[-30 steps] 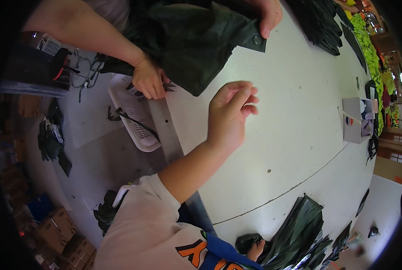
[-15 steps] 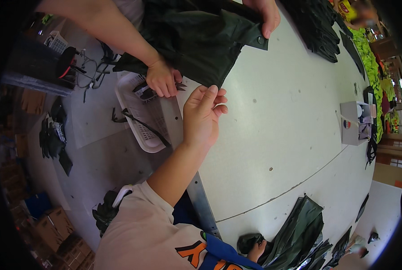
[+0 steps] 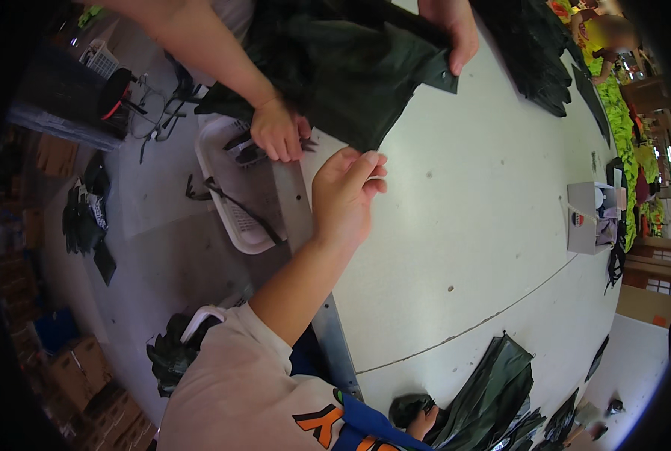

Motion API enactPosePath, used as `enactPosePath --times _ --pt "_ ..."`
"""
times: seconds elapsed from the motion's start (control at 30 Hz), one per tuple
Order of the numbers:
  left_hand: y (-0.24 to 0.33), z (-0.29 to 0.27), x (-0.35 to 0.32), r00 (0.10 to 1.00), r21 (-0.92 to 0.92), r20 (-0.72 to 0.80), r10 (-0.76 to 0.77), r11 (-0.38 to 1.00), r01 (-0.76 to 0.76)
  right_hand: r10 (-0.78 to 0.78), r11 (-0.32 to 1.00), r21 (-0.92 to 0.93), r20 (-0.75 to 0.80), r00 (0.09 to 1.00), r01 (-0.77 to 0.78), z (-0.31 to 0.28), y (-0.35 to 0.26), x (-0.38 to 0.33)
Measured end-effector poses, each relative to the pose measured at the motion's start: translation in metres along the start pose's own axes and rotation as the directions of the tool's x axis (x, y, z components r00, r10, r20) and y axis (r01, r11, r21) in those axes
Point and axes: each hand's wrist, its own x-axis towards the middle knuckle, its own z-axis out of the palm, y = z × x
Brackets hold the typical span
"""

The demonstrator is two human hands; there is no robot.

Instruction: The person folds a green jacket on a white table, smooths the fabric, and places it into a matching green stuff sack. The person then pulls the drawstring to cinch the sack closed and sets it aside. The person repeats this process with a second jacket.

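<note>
My left hand (image 3: 343,192) reaches up from the lower left and pinches the lower corner of a dark green garment (image 3: 358,109) between thumb and fingers. Across from me, a co-worker's hand (image 3: 456,37) grips a tab of the same garment that bears a round snap. The co-worker's other hand (image 3: 275,135) rests over the basket and table edge, with the pointed blades of small snips (image 3: 310,144) sticking out of it. No hand that I can trace to my right arm shows.
A white plastic basket (image 3: 239,239) with a black strap sits left of the table edge (image 3: 334,331). Dark garments (image 3: 523,52) lie at the far right, more (image 3: 493,383) at the lower right beside a small distant hand (image 3: 424,422). A grey box (image 3: 587,222) stands right.
The whole view has shifted slightly. The pinched corner and my left hand sit a little lower and further right, and the tab hand also appears lower. All grips stay the same.
</note>
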Motion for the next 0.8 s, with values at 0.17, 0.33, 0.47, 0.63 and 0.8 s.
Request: enactPosePath --times 0.17,0.33,0.47,0.63,0.8 --pt "0.000 -0.002 -0.002 1.000 -0.009 -0.005 -0.017 1.000 0.017 0.051 0.997 0.049 0.008 0.999 -0.051 -0.003 -0.001 -0.002" --pt "0.001 0.001 -0.003 0.999 -0.001 -0.005 -0.034 0.999 0.034 0.197 0.979 -0.052 0.004 0.980 -0.197 -0.004 -0.011 -0.009" --pt "0.001 0.003 -0.002 1.000 -0.003 0.020 -0.021 1.000 0.021 0.199 0.979 -0.055 0.016 0.980 -0.198 -0.006 -0.006 -0.009" --pt "0.000 0.004 -0.003 0.998 -0.003 0.029 -0.054 0.999 0.054 0.221 0.973 0.079 -0.025 0.975 -0.218 0.000 -0.006 -0.012" --pt "0.001 0.003 -0.011 0.996 0.022 0.045 -0.072 0.997 0.071 0.177 0.984 0.035 0.001 0.984 -0.177 -0.004 -0.007 -0.013"
